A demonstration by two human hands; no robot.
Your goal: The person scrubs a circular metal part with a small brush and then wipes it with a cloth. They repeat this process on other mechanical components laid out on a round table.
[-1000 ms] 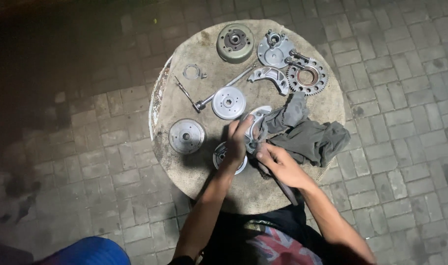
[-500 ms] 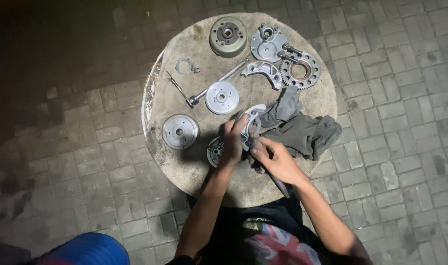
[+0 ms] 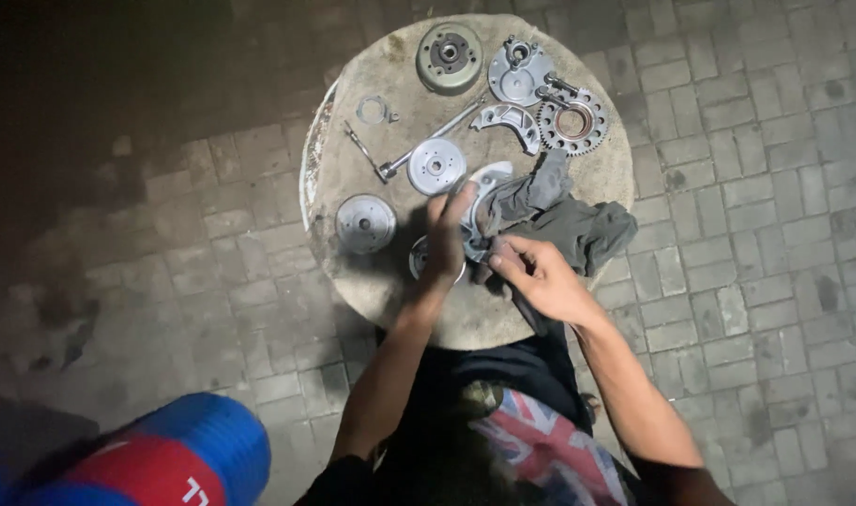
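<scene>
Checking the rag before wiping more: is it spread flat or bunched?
Bunched: the grey rag lies crumpled in folds on the round table.

Down at my lower left, on the paved floor well away from the round counter (image 3: 400,290), lies 1 blue drum (image 3: 180,459) on its side. A broad red label band (image 3: 142,473) wraps around its ribbed body, with white lettering showing at the band's lower edge. Part of it runs out of view at the bottom. I see no other packages, no signs and no screens anywhere around me.
</scene>
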